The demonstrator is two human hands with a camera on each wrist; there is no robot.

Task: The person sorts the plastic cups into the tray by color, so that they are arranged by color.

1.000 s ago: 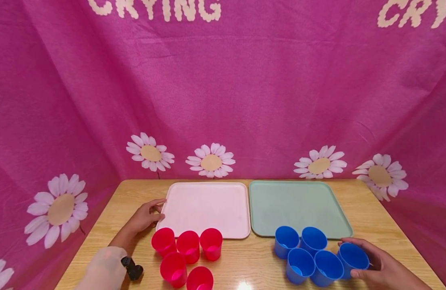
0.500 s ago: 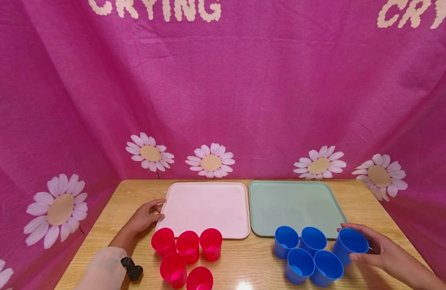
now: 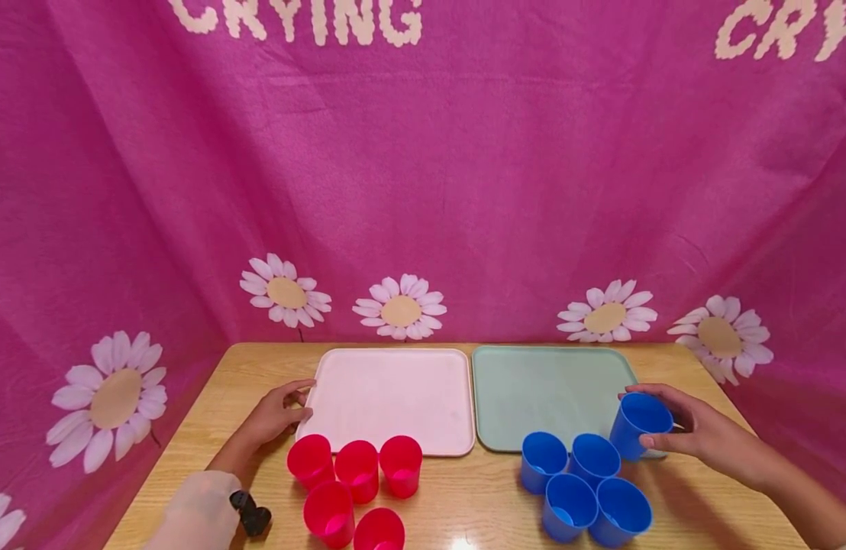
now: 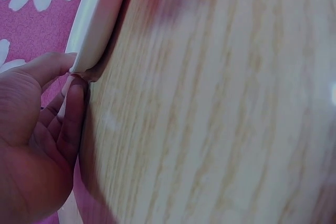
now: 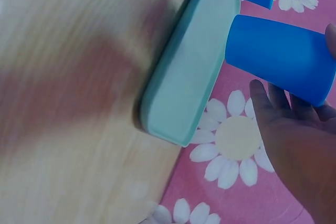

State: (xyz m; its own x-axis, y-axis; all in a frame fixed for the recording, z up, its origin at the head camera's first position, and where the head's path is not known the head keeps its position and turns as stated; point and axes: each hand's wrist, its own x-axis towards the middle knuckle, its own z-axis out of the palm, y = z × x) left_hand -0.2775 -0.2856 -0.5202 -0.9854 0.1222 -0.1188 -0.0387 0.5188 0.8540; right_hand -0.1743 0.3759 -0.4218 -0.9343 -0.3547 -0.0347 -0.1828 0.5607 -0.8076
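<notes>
My right hand (image 3: 701,431) holds a blue cup (image 3: 641,425), fingers and thumb around its side. The cup is raised over the near right corner of the green tray (image 3: 553,389); in the right wrist view this held cup (image 5: 281,56) appears sideways above the tray (image 5: 184,77). Several other blue cups (image 3: 566,506) stand upright in front of that tray. At the left edge of the pink tray (image 3: 395,397), my left hand (image 3: 275,416) pinches the rim. The left wrist view has the left thumb and fingers (image 4: 47,69) at the tray's edge (image 4: 100,24).
Several red cups (image 3: 329,512) stand upright in front of the pink tray. The trays lie side by side on a wooden table (image 3: 464,496). A purple cloth (image 3: 464,191) with daisies hangs behind. A black device (image 3: 251,512) sits at the left wrist.
My right hand has lifted the rightmost blue cup from beside the others and carried it forward and slightly left, to above the green tray's corner. The left hand stays at the pink tray.
</notes>
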